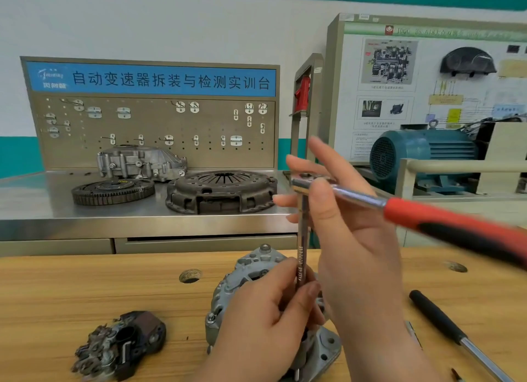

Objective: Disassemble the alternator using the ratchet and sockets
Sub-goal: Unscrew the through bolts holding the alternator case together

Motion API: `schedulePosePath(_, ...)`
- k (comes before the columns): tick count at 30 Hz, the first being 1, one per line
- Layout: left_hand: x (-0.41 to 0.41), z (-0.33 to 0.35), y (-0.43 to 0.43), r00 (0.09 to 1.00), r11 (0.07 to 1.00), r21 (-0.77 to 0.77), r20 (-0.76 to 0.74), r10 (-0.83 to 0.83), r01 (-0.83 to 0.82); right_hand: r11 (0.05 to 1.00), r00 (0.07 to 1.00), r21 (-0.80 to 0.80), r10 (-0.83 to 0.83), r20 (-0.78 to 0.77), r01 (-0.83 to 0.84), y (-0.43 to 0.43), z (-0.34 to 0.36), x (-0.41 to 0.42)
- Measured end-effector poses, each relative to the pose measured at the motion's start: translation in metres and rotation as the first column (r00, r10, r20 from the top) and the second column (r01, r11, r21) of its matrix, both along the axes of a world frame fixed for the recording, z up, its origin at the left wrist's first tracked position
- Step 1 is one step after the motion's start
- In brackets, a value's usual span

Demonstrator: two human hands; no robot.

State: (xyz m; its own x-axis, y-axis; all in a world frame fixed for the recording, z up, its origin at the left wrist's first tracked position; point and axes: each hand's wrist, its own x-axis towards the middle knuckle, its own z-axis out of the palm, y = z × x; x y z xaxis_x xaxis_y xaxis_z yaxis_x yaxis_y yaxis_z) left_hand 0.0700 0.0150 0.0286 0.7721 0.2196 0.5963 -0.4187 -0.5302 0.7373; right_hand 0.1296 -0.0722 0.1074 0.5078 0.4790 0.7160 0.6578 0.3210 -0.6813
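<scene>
left hand round upright extension, ratchet handle rightward

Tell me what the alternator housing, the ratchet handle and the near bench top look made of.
Alternator housing: likely cast aluminium, dull grey, grainy, with moulded ribs. Ratchet handle: polished, probably chromed steel shank with bright reflections; the red-and-black grip looks like plastic or rubber. Bench top: wood or wood-look laminate, matte, with straight lengthwise grain lines.
</scene>
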Motion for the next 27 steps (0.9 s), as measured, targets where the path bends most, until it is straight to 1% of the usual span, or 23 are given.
schedulePosePath(1, 0.0, 0.0, 0.0, 1.0, 1.0, 0.019, 0.009, 0.017, -0.017, 0.994, 0.999, -0.101, -0.029, 0.043, 0.033, 0.001, -0.001, 0.001)
schedulePosePath(2, 0.0, 0.0, 0.0, 0.999, 0.999, 0.035, 0.021, 0.029, -0.03, 0.999, 0.998, -0.033, -0.023, 0.056, 0.025, 0.002, -0.003, -0.001)
schedulePosePath(3, -0.001, 0.0, 0.0, 0.999, 0.999, 0.038, 0.033, 0.032, -0.034, 0.991, 0.999, 0.131, 0.001, 0.044, -0.007, 0.003, -0.005, -0.005)
schedulePosePath(4, -0.001, 0.0, 0.001, 0.999, 0.999, 0.032, 0.036, 0.025, -0.027, 0.962, 0.997, 0.266, 0.077, -0.025, -0.068, 0.001, -0.006, -0.01)
schedulePosePath(5, -0.002, 0.0, 0.001, 0.999, 0.999, 0.033, 0.03, 0.015, -0.016, 0.927, 0.973, 0.342, 0.202, -0.112, -0.153, 0.0, -0.006, -0.012)
schedulePosePath(6, -0.003, 0.001, 0.0, 1.0, 0.999, 0.044, 0.019, -0.002, 0.001, 0.892, 0.929, 0.392, 0.318, -0.188, -0.226, -0.002, -0.009, -0.015)
schedulePosePath(7, -0.004, 0.002, 0.0, 1.0, 0.998, 0.065, 0.01, -0.014, 0.014, 0.864, 0.885, 0.417, 0.402, -0.234, -0.282, -0.002, -0.006, -0.011)
schedulePosePath(9, -0.007, 0.003, 0.0, 1.0, 0.992, 0.127, 0.016, -0.004, 0.002, 0.845, 0.824, 0.418, 0.477, -0.305, -0.334, -0.005, -0.005, -0.009)
schedulePosePath(10, -0.007, 0.003, 0.001, 0.999, 0.989, 0.148, 0.029, 0.013, -0.017, 0.849, 0.823, 0.41, 0.474, -0.314, -0.333, -0.005, -0.003, -0.009)
schedulePosePath(11, -0.006, 0.003, 0.001, 0.999, 0.989, 0.145, 0.04, 0.023, -0.029, 0.858, 0.842, 0.403, 0.452, -0.296, -0.318, -0.004, -0.004, -0.01)
schedulePosePath(12, -0.004, 0.002, 0.002, 0.999, 0.993, 0.114, 0.04, 0.021, -0.025, 0.878, 0.881, 0.391, 0.394, -0.262, -0.277, -0.002, -0.006, -0.011)
schedulePosePath(14, -0.001, 0.0, 0.002, 1.0, 0.999, 0.043, 0.012, 0.007, -0.007, 0.923, 0.973, 0.358, 0.195, -0.126, -0.139, -0.001, -0.007, -0.013)
schedulePosePath(15, 0.001, -0.001, 0.002, 1.0, 1.0, 0.027, 0.004, 0.007, -0.008, 0.938, 0.994, 0.337, 0.097, -0.044, -0.077, -0.001, -0.007, -0.012)
schedulePosePath(16, 0.001, -0.002, 0.003, 1.0, 1.0, 0.024, 0.002, 0.009, -0.009, 0.949, 0.999, 0.311, 0.048, 0.008, -0.048, -0.001, -0.007, -0.012)
schedulePosePath(17, 0.001, -0.002, 0.003, 1.0, 1.0, 0.024, -0.002, 0.009, -0.008, 0.955, 0.998, 0.292, 0.055, 0.013, -0.057, -0.001, -0.007, -0.012)
schedulePosePath(18, 0.001, -0.001, 0.003, 1.0, 0.999, 0.033, -0.008, 0.009, -0.008, 0.95, 0.994, 0.3, 0.104, -0.027, -0.091, -0.001, -0.007, -0.012)
schedulePosePath(19, 0.0, 0.0, 0.002, 1.0, 0.999, 0.048, -0.016, 0.008, -0.007, 0.933, 0.978, 0.331, 0.182, -0.099, -0.14, -0.001, -0.007, -0.011)
schedulePosePath(21, -0.002, 0.002, 0.001, 1.0, 0.995, 0.102, -0.018, 0.002, 0.0, 0.883, 0.902, 0.4, 0.359, -0.239, -0.246, -0.002, -0.006, -0.011)
schedulePosePath(23, -0.006, 0.004, 0.0, 1.0, 0.989, 0.147, -0.017, 0.007, -0.004, 0.849, 0.84, 0.425, 0.457, -0.292, -0.315, -0.004, -0.006, -0.011)
schedulePosePath(25, -0.007, 0.004, 0.0, 1.0, 0.987, 0.162, -0.011, 0.028, -0.026, 0.855, 0.836, 0.406, 0.458, -0.301, -0.322, -0.004, -0.005, -0.013)
schedulePosePath(27, -0.006, 0.003, 0.0, 0.999, 0.988, 0.146, 0.0, 0.052, -0.051, 0.881, 0.876, 0.384, 0.395, -0.276, -0.277, -0.001, -0.005, -0.015)
